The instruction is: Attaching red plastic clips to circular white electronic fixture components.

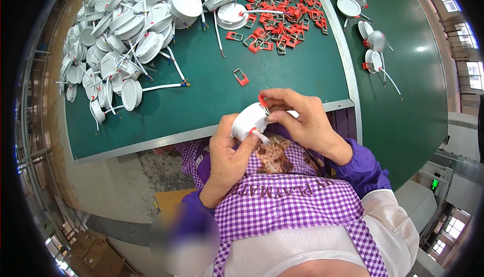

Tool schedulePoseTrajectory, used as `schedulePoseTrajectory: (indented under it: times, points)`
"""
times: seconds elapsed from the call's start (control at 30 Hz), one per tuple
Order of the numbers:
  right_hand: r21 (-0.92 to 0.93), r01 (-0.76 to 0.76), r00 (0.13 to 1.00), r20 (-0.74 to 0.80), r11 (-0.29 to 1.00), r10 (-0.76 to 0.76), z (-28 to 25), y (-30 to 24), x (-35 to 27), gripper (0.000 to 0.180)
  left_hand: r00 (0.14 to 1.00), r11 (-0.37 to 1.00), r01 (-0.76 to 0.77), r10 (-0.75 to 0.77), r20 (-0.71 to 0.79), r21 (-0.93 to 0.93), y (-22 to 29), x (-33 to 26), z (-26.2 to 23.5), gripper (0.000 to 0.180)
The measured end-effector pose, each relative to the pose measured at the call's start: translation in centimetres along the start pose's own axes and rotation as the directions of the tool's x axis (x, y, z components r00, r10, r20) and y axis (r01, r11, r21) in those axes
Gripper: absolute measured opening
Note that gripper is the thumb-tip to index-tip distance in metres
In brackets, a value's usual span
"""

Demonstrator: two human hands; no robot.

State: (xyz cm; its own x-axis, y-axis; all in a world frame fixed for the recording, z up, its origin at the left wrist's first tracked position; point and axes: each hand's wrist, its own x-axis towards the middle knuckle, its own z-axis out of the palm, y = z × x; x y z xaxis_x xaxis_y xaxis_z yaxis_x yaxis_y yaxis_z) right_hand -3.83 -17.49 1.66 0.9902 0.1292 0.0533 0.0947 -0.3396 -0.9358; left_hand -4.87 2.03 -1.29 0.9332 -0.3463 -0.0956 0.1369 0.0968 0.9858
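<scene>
Over the near edge of the green table, my left hand (230, 148) grips a round white downlight (247, 121) by its rim, tilted, its short white cable hanging beside my thumb. My right hand (301, 116) pinches a red-tipped metal spring clip (263, 101) against the downlight's side. Whether the clip is seated in the housing cannot be made out. Another red spring clip (241, 77) lies alone on the tabletop just beyond my hands.
A large heap of white downlights (128, 30) with cables covers the table's left. Beyond my hands lies a pile of red clips (282, 22). Several downlights (373, 61) with clips sit on a green conveyor belt (408, 105) at right, past a metal rail (348, 65).
</scene>
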Motion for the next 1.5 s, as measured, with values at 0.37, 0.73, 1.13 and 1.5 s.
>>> schedulePoseTrajectory:
  times: [0.37, 0.73, 1.13, 1.5]
  points:
    - [-0.323, 0.109, 0.992, 0.097, 0.940, -0.082, -0.3, 1.9, 7.3, 0.032, 0.984, 0.861, 0.057, 0.038, -0.175, 0.505, 3.9, 0.8, -3.5, 0.044]
    - [-0.581, 0.434, 0.867, 0.478, 0.689, -0.144, -0.7, 2.1, 8.8, 0.023, 0.959, 0.549, 0.206, -0.279, 0.055, -0.810, 0.9, 0.7, -5.8, 0.050]
    - [-0.695, 0.372, 0.922, 0.201, 0.615, -0.331, 2.4, 2.9, 7.2, 0.020, 0.957, 0.870, 0.191, -0.267, -0.110, -0.454, 1.0, 1.5, -5.3, 0.039]
    - [-0.854, 0.336, 0.934, 0.246, 0.397, -0.259, 0.7, 3.0, 6.3, 0.008, 0.957, 0.912, 0.215, -0.267, -0.109, -0.349, 0.2, 3.0, -3.9, 0.037]
